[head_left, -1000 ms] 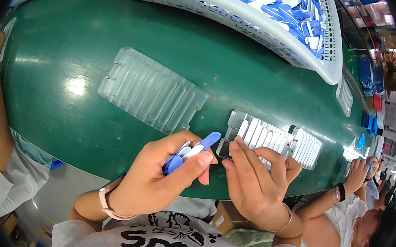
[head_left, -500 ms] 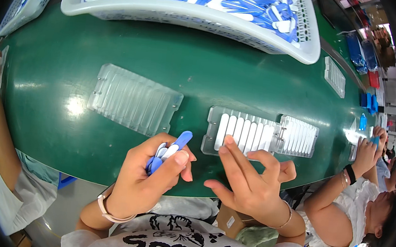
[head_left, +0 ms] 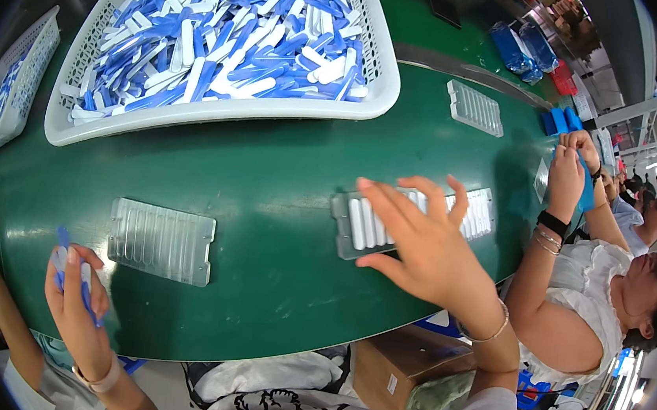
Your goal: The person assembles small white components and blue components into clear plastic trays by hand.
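Observation:
My left hand [head_left: 76, 295], out at the left near the table's front edge, is closed around several flat, round-ended blue and white sticks [head_left: 86, 286]. My right hand [head_left: 432, 243] hovers over a clear plastic tray [head_left: 347, 242], fingers spread and holding nothing that I can see. White sticks [head_left: 358, 222] lie side by side in that tray's slots, partly hidden by the hand. Beyond it, a second clear tray of white sticks [head_left: 479, 215] adjoins it on the right. A clear slotted tray [head_left: 163, 240] without sticks lies between my hands, nearer the left one.
A large white basket [head_left: 218, 123] heaped with blue and white sticks stands at the back left. Another white basket [head_left: 17, 108] is at the far left. A clear tray [head_left: 476, 108] lies far right. Co-workers' hands [head_left: 573, 169] work at the right, and others at the left edge.
The view has swung, showing more of the basket. My left hand has moved left with its sticks, away from my right hand. My right hand remains by the filled tray, its fingers more spread.

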### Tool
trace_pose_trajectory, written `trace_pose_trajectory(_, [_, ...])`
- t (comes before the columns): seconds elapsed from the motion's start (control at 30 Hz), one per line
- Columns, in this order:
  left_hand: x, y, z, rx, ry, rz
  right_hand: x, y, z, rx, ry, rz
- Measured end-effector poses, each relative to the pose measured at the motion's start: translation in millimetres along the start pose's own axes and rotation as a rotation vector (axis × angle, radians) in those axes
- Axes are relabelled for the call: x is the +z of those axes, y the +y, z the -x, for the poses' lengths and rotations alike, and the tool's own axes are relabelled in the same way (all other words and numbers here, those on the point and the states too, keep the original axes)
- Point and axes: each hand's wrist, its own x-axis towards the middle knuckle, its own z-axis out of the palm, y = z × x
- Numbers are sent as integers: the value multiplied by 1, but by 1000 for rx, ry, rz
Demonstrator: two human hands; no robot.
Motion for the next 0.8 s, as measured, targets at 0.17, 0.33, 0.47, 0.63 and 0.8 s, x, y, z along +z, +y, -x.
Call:
trace_pose_trajectory(0.17, [-26, -10, -11, -98, -59, -216, -32, 86, 21, 198, -117, -94])
trace_pose_trajectory(0.33, [-28, -14, -13, -106, -40, -177, -16, 214, -12, 313, -103, 34])
trace_pose_trajectory(0.47, [-14, -12, -7, -104, -39, -132, -9, 248, -35, 312, -125, -297])
trace_pose_trajectory(0.63, [-26, -9, -5, -131, -55, -91, -19, 179, -46, 150, 76, -153])
trace_pose_trajectory(0.8, [-26, -2, -15, -252, -180, -93, -54, 42, -21, 34, 411, -376])
